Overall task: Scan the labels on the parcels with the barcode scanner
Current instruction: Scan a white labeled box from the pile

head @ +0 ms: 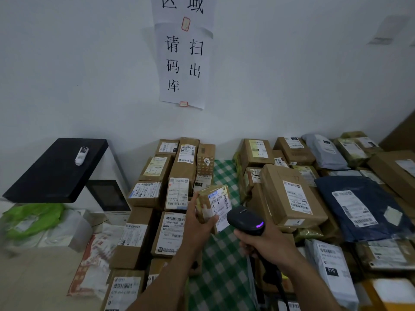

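Left hand (197,223) grips parcel (213,204), label facing near-right; my right hand (265,241) grips scanner (246,218), nose pointing far-left at it.

Left hand (199,223) grips small parcel (213,204), label up. Right hand (265,241) grips barcode scanner (246,218) just beside it. Stacked parcels (289,194) around.

Bare strip of green checked cloth (224,173) between two heaps: the one open lane toward the wall (89,86). Bounded left by stacked cartons (182,169), right by piled cartons (276,182) and a navy mailer (332,189). Mid-lane taken up by left hand (197,223) gripping a small parcel (213,203) and right hand (265,243) gripping the scanner (246,218). Overhanging black platform (56,171) at far left. Open air above all parcels.
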Tool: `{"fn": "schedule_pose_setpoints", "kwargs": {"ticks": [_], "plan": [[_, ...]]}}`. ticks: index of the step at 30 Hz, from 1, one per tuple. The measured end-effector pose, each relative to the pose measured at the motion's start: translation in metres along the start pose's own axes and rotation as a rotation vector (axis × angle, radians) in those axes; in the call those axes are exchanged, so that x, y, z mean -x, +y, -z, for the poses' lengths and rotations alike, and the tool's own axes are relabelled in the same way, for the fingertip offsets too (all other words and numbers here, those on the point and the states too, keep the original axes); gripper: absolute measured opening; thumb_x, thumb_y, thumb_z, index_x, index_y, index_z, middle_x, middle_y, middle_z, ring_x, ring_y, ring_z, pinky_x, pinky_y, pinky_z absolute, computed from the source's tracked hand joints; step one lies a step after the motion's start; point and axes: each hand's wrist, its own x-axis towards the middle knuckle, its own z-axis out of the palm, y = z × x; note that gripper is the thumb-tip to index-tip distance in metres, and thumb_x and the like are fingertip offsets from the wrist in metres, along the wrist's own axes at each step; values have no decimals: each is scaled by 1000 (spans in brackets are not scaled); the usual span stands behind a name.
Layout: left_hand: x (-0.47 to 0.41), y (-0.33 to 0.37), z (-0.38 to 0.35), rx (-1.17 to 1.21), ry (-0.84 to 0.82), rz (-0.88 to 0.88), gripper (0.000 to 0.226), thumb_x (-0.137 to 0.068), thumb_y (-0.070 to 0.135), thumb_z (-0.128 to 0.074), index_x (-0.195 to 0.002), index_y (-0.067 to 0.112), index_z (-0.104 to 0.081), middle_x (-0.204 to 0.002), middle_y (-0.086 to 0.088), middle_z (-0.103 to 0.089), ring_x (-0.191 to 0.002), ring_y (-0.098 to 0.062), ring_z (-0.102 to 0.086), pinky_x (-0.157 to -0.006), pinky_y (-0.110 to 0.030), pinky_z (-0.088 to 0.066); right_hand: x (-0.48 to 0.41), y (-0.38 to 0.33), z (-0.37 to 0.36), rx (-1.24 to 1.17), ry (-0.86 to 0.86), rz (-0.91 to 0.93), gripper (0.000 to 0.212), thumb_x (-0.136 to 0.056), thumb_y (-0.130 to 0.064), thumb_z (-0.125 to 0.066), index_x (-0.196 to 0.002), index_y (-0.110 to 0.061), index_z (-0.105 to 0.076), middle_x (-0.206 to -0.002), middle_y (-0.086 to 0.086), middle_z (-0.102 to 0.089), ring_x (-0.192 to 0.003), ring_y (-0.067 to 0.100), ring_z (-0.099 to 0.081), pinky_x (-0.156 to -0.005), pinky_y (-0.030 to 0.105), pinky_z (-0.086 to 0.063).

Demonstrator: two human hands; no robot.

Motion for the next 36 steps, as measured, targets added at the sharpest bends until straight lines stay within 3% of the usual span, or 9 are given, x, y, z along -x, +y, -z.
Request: {"fn": "schedule_pose_setpoints", "kwargs": {"ticks": [4,7,9,11,16,20,23,28,36], "plan": [[-9,-5,-2,-15,9,-6,91,-87,4,-79,-157,38,-31,-148,6,-51,-121,7,-54,-83,-14,-55,-8,2,2,-20,6,0,25,-91,-33,-79,-114,-33,-70,-87,1,-79,-73,17,-75,-68,30,-54],[-19,-6,-6,-60,2,3,89,-89,9,-78,-150,50,-29,-141,16,-52,-119,10,-54,-83,-12,-53,-17,3,5,-43,42,9,23,-92,-30,-78,-114,-30,-71,-82,-6,-78,-66,11,-73,-60,21,-52],[-29,-3,-11,-108,-8,12,88,-94,14,-74,-157,47,-23,-143,18,-51,-118,10,-55,-85,-11,-52,-24,4,10,-63,72,7,17,-93,-27,-77,-109,-27,-72,-71,-10,-75,-59,6,-69,-54,15,-48],[-49,1,-16,-170,-8,18,88,-96,17,-71,-160,45,-18,-142,17,-52,-118,5,-58,-83,-11,-52,-33,6,15,-80,102,-3,17,-92,-26,-78,-108,-27,-73,-74,-8,-76,-63,8,-71,-57,17,-50],[-119,23,-23,-414,85,-48,84,-85,41,-77,-149,56,-26,-128,11,-63,-110,-14,-69,-77,-41,-64,-65,14,27,-121,127,-82,26,-88,-31,-82,-113,-27,-74,-81,-6,-76,-76,17,-74,-70,32,-55],[-170,37,-19,-703,172,-53,83,-80,62,-73,-146,46,-26,-135,5,-58,-120,-22,-60,-90,-48,-56,-87,20,31,-136,115,-115,28,-86,-33,-84,-113,-31,-74,-82,-7,-77,-76,13,-73,-72,32,-55],[-199,32,-18,-901,143,-35,75,-83,68,-67,-142,39,-32,-137,-3,-58,-122,-28,-58,-91,-42,-49,-102,20,31,-121,102,-126,28,-87,-31,-83,-113,-29,-73,-81,-7,-77,-72,11,-73,-69,30,-54],[-219,12,-25,-1050,150,45,81,-80,75,-61,-146,32,-38,-145,-11,-50,-135,-36,-47,-111,-52,-37,-120,21,32,-121,59,-160,30,-88,-32,-82,-115,-33,-69,-84,-8,-78,-73,10,-74,-75,32,-58],[-230,-10,-36,-1193,175,85,81,-83,70,-61,-144,22,-36,-146,-16,-41,-140,-38,-35,-117,-59,-24,-128,25,35,-144,45,-169,26,-90,-31,-80,-114,-33,-71,-82,-12,-77,-69,5,-73,-67,25,-57]]}}
